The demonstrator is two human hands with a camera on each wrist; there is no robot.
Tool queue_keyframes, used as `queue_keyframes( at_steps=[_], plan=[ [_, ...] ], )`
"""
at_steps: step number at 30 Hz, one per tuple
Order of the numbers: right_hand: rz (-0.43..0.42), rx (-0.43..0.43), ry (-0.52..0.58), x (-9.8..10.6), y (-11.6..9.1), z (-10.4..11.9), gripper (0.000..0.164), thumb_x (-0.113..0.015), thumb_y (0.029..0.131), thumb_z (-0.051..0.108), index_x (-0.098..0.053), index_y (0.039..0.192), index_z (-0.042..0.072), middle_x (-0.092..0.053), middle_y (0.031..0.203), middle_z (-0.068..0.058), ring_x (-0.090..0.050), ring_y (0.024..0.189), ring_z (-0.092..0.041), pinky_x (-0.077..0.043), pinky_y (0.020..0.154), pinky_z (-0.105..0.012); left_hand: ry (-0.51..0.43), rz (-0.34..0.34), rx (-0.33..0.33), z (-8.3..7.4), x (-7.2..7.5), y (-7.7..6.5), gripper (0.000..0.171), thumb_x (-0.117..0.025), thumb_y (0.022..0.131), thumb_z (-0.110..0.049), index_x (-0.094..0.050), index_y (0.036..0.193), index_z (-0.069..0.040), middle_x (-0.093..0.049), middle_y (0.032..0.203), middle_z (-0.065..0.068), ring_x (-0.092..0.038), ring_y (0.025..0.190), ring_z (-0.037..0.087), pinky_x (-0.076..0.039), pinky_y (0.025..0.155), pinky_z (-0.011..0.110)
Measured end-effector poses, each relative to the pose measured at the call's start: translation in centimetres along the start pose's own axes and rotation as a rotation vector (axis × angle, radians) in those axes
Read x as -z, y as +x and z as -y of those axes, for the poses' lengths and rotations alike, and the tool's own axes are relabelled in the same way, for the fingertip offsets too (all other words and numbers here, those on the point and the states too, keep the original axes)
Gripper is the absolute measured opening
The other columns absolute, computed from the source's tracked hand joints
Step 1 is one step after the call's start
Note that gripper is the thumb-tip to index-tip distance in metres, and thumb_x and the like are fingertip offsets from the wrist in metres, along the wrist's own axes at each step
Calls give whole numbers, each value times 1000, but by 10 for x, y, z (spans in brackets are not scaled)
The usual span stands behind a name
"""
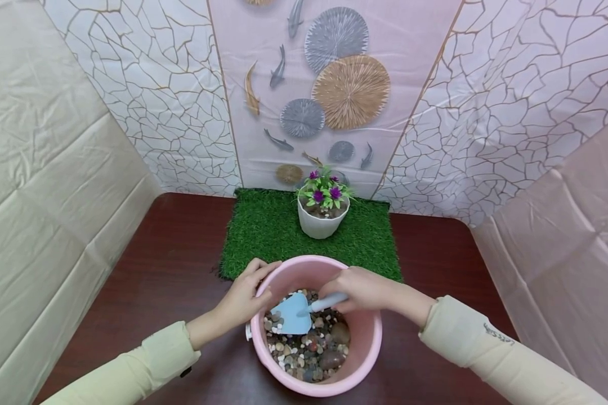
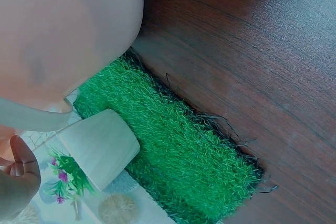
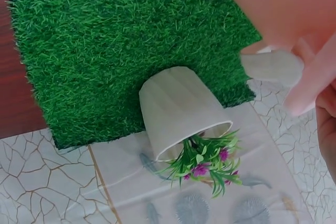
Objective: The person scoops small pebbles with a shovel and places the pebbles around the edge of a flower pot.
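A pink bucket [image 1: 369, 343] stands on the table, with pebbles [image 1: 304, 351] of mixed colours and sizes covering its bottom. My left hand [image 1: 243, 295] holds the bucket's left rim, thumb over the inner side and fingers outside. Inside the bucket, my right hand [image 1: 360, 288] grips the pale handle of a small light blue shovel [image 1: 296, 316]. Its blade lies over the pebbles and points left, with some small stones at its left edge. The right hand's fingertips are partly hidden. In the right wrist view, the bucket wall [image 3: 283, 3] fills the upper right corner.
Behind the bucket lies a green artificial grass mat [image 1: 263, 230]. On it stands a white pot [image 1: 320, 226] with a purple-flowered plant [image 1: 326, 194]. The dark red-brown table [image 1: 182, 242] meets a patterned backdrop [image 1: 182, 101] at its far edge, and pale cloth hangs on both sides.
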State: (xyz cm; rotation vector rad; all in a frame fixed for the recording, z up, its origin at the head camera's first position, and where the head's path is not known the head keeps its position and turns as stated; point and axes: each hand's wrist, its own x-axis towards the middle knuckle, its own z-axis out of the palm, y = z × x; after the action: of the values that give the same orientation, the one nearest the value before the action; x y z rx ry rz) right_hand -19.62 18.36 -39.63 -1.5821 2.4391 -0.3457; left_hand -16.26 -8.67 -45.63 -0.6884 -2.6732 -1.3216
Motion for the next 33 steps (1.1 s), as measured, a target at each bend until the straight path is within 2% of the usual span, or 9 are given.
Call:
queue_keyframes(
  at_steps=[7,17,22,33],
  plan=[
    [7,-11,59,6,-3,-1,25,-70,78,12,-70,104,13,-71,94,4,-64,81,-5,-51,75,-20,-6,10,2,0,1,0,57,-58,78,1,-51,134,-3,-51,106,6,-51,83,12,-46,69,23],
    [-46,19,37,14,-11,-5,27,-71,76,10,-71,104,14,-71,93,7,-65,81,-3,-51,74,-21,-8,18,1,0,1,0,57,-58,79,1,-50,135,-3,-51,106,6,-48,80,11,-44,67,22],
    [-60,-9,26,19,-19,-5,27,-71,76,9,-72,101,15,-71,92,7,-66,84,-5,-52,76,-23,-1,13,-6,-1,1,0,57,-58,79,1,-51,135,-3,-51,106,6,-46,76,9,-42,65,22],
    [-97,-71,23,29,-37,-7,31,-71,75,7,-72,105,18,-71,89,6,-61,75,-2,-50,67,-21,6,19,17,-2,1,0,57,-59,79,2,-50,135,-4,-51,107,7,-42,71,7,-40,61,21]
  ],
)
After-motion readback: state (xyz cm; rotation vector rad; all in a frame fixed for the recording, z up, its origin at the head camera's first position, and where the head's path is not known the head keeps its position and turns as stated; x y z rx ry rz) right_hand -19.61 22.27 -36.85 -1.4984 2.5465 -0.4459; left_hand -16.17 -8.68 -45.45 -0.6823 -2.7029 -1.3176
